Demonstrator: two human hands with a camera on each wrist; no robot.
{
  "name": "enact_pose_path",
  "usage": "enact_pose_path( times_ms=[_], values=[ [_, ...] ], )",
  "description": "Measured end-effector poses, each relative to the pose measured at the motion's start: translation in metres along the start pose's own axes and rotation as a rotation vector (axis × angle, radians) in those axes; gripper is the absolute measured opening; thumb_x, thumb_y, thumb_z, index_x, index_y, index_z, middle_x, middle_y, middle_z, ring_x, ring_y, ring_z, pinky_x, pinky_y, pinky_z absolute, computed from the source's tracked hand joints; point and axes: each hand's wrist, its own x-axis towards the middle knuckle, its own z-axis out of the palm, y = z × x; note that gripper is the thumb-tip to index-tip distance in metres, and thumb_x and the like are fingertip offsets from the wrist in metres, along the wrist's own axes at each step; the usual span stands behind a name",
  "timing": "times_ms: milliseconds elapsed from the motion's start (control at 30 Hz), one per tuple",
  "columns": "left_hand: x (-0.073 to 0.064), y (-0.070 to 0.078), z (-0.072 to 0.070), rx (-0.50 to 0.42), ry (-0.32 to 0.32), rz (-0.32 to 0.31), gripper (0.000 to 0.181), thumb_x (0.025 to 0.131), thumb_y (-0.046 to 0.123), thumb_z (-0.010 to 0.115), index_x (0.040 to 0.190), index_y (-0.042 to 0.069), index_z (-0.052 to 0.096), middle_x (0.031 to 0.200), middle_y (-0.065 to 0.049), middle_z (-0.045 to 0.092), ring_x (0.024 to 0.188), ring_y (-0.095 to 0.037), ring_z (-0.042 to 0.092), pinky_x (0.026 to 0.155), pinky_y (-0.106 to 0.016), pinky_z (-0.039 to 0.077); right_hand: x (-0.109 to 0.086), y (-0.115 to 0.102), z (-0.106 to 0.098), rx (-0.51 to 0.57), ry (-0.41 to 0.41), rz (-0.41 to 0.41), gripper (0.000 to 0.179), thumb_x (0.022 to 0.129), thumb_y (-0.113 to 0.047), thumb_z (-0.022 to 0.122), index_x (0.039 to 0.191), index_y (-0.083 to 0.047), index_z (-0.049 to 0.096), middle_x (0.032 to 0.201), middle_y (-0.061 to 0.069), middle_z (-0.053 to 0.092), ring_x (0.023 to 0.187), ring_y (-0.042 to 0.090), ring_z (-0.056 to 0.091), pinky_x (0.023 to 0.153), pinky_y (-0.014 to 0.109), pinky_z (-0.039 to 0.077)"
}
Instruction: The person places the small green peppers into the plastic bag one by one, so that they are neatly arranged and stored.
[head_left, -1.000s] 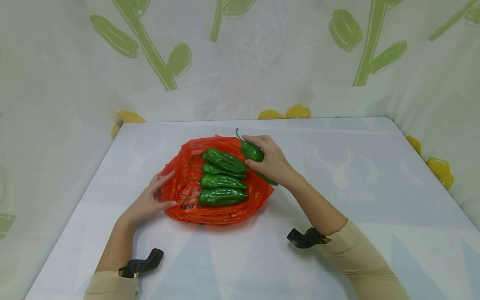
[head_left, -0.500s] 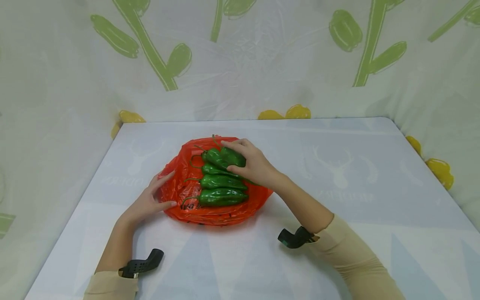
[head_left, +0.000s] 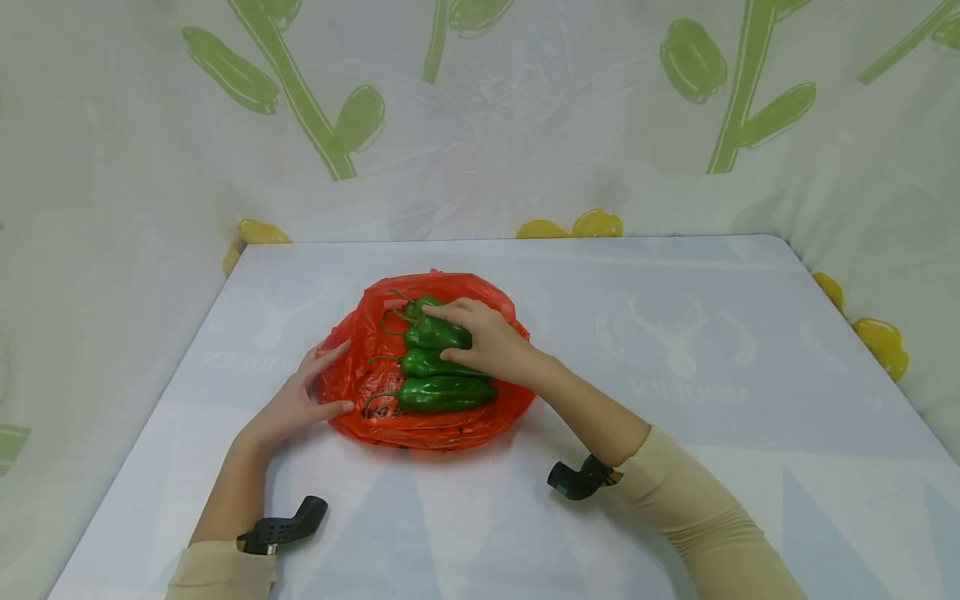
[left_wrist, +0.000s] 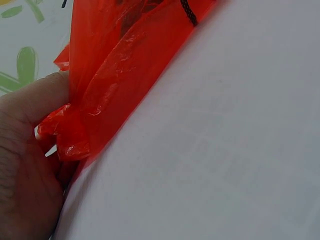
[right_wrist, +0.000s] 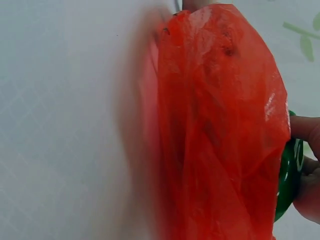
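Note:
A red plastic bag (head_left: 352, 367) lies with its rim rolled open on the table. Several long green peppers (head_left: 447, 394) with thin stems rest in it, side by side in a row. My left hand (head_left: 288, 408) holds the bag's left rim; in the left wrist view the thumb lies on the crumpled plastic (left_wrist: 75, 142), with other fingers partly behind it. Over the peppers' right half, my right hand (head_left: 491, 346) grips one green pepper (right_wrist: 287, 175) between thumb and fingers. That hand covers parts of the upper peppers. The bag's side hides much of the gripped pepper in the right wrist view.
A white table (head_left: 637, 517) with pale printed patterns carries the bag. Behind it hangs a light sheet (head_left: 525, 125) printed with green stems and leaves. Each wrist wears a black camera mount (head_left: 288, 527).
My right hand has carried the green pepper from the bag's right edge leftward and down onto the other peppers in the bag. The left hand has stayed in place.

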Motion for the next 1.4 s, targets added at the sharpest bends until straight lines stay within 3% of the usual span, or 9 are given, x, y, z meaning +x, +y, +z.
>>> enact_pose_path(
  times_ms=[300, 633, 933, 1400],
  values=[
    [0.000, 0.004, 0.000, -0.001, -0.003, -0.001, 0.087, 0.079, 0.026, 0.074, 0.151, 0.026, 0.025, 0.155, -0.019, 0.010, 0.141, -0.043, 0.009, 0.101, -0.071, 0.024, 0.001, 0.000, 0.009, -0.044, -0.043, 0.023, 0.060, 0.083, -0.012, 0.072, 0.139, -0.012, 0.049, 0.128, 0.014, 0.053, 0.118, 0.027, 0.049, 0.094, 0.036, 0.050],
    [0.001, 0.003, 0.000, 0.001, -0.007, -0.005, 0.087, 0.079, 0.027, 0.074, 0.151, 0.026, 0.025, 0.155, -0.019, 0.009, 0.141, -0.044, 0.008, 0.102, -0.072, 0.022, 0.003, 0.006, 0.019, -0.106, -0.071, 0.021, 0.056, 0.084, -0.014, 0.072, 0.136, -0.009, 0.051, 0.132, 0.007, 0.057, 0.124, 0.024, 0.048, 0.102, 0.035, 0.044],
    [0.002, -0.001, 0.001, -0.001, -0.005, -0.004, 0.087, 0.079, 0.030, 0.074, 0.151, 0.027, 0.025, 0.155, -0.018, 0.010, 0.141, -0.043, 0.009, 0.101, -0.072, 0.022, 0.001, 0.009, 0.025, -0.119, -0.033, 0.018, 0.054, 0.083, -0.014, 0.072, 0.134, -0.009, 0.053, 0.124, 0.013, 0.056, 0.118, 0.028, 0.048, 0.095, 0.035, 0.050],
    [-0.001, -0.001, 0.001, -0.023, 0.057, 0.046, 0.085, 0.081, 0.026, 0.073, 0.151, 0.028, 0.025, 0.155, -0.014, 0.015, 0.141, -0.038, 0.014, 0.103, -0.068, 0.026, -0.003, 0.010, 0.025, -0.137, 0.057, -0.028, 0.055, 0.081, -0.016, 0.075, 0.132, -0.007, 0.055, 0.128, 0.009, 0.057, 0.121, 0.025, 0.048, 0.097, 0.032, 0.048]
  ],
)
